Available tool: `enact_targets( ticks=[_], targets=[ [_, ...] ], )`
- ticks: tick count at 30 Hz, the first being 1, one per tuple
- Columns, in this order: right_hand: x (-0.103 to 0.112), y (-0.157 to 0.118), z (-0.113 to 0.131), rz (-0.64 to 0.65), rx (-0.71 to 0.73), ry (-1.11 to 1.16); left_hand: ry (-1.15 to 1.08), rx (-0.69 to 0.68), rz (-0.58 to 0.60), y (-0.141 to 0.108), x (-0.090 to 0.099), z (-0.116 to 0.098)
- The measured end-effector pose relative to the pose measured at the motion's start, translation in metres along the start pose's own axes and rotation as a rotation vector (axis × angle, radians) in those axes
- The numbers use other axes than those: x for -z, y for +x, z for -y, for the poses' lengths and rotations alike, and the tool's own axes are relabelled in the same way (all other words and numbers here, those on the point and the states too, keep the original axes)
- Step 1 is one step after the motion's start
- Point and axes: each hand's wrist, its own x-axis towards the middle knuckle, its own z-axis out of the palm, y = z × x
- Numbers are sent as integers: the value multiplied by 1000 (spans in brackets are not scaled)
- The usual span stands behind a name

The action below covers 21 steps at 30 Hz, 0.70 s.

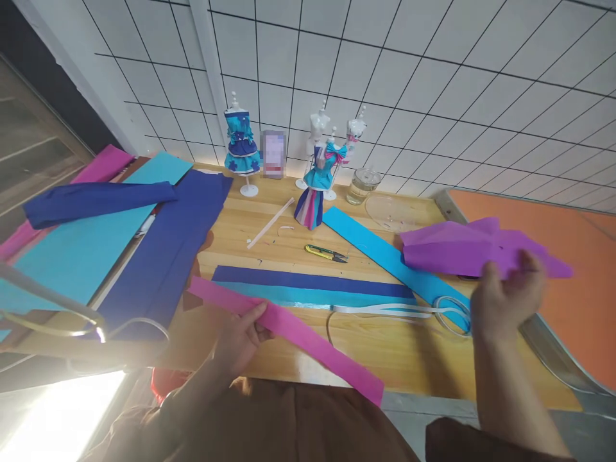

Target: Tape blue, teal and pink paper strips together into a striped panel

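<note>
My left hand is closed on a long pink strip, thumb on top, the strip slanting down to the right over the table's front edge. Out to the right, my right hand has its curled fingers at a crumpled purple sheet and appears to grip it; the hand is slightly blurred. Behind the pink strip lie a dark blue strip and a light blue strip, side by side. A wider bright blue strip runs diagonally under the purple sheet. White cord lies across the strips, partly coiled.
Yellow thread snips lie mid-table. Behind them stand a small dress form in a blue dress, another in a striped skirt, a phone and a glass of water. Blue sheets cover the left side.
</note>
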Motion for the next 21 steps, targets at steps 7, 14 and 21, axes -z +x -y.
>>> enact_targets(
  ticks=[7,14,21],
  targets=[
    [-2,-97,108,1047,518,229,-8,11,10,1,1,-2],
    [9,-107,86,1028,464,148,3,13,-16,-5,12,-3],
    [23,-116,88,890,302,283,-7,48,-11,-8,9,0]
  ],
)
